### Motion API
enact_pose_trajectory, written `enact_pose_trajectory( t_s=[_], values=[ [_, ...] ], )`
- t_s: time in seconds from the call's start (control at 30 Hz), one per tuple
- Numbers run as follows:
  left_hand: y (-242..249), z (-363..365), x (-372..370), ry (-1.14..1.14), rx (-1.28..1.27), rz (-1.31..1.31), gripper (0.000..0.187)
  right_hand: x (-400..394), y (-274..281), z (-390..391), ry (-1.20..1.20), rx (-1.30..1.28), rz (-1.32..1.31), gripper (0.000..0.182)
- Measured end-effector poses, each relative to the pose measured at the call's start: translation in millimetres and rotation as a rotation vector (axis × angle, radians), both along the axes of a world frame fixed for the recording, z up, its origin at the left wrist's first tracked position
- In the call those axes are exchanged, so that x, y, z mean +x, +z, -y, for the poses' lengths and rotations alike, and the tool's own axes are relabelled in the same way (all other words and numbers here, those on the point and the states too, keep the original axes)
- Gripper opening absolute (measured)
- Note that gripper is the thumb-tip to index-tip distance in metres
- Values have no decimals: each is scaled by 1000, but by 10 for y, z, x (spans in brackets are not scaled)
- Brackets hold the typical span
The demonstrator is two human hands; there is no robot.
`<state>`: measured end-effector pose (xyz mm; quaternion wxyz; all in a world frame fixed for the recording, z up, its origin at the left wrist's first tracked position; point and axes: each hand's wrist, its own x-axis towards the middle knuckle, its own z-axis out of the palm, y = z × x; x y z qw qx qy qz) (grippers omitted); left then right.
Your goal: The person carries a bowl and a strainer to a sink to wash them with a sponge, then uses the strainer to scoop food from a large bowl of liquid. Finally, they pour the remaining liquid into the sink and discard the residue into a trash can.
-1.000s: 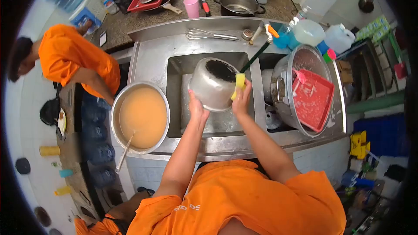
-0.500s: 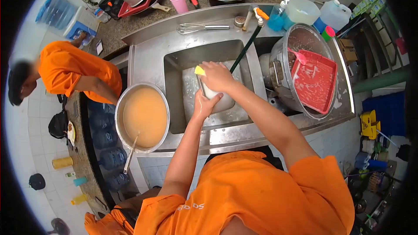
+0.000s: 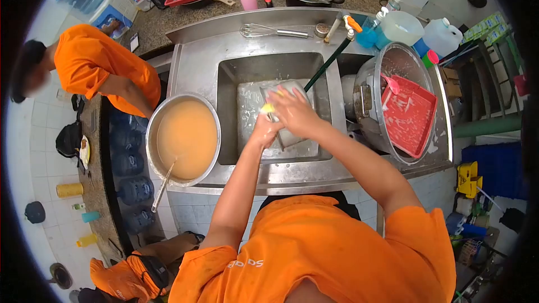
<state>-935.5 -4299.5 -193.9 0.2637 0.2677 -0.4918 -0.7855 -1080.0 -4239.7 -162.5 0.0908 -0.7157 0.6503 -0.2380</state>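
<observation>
My left hand [image 3: 265, 131] grips the near left edge of a pale rectangular container [image 3: 289, 139], held tilted over the metal sink [image 3: 229, 134]. Over the container's upper side lies my right hand [image 3: 297, 115], its fingers smeared by motion. A yellow sponge [image 3: 269, 108] shows beneath those fingers, pressed against the container. White suds cling near my left thumb. Much of the container is hidden by both hands. Behind them, a dark green hose [image 3: 330, 59] runs down into the sink from an orange-handled tap [image 3: 352, 24].
Left of the sink stands a large pot of orange liquid [image 3: 188, 137] with a ladle handle [image 3: 163, 191]. On the right, a big metal pot [image 3: 368, 118] holds a soapy red tray [image 3: 410, 115]. A whisk [image 3: 275, 31] lies behind. A person in orange [image 3: 104, 64] stands at left.
My right hand and the sponge have moved down across the container, which has turned and now shows its far corner. The camera view has shifted slightly.
</observation>
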Motion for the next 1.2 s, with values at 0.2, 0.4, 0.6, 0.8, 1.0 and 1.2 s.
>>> enact_pose_trajectory(
  t_s=[0.2, 0.4, 0.6, 0.8, 1.0, 1.2],
  values=[
    [411, -115, 55, -31, -76, 208, 48, -615, 53, 666, -6, 228, -10, 26],
    [733, 84, 297, 160, -46, 45, 35, -1213, -639, 285, -253, 705, 1919, 24],
    [166, 207, -121, 891, -52, 94, 47, 387, -798, -38, -1134, 147, 2033, 24],
    [196, 351, -134, 857, 474, -91, 57, 147, -1109, -176, -1306, 145, 1950, 32],
    [-178, 52, -331, 685, 595, -210, 53, -409, -79, -71, -152, 58, 2581, 49],
    [-428, -54, -247, 568, 477, 479, 41, -415, 239, 152, -146, 33, 1858, 44]
  ],
)
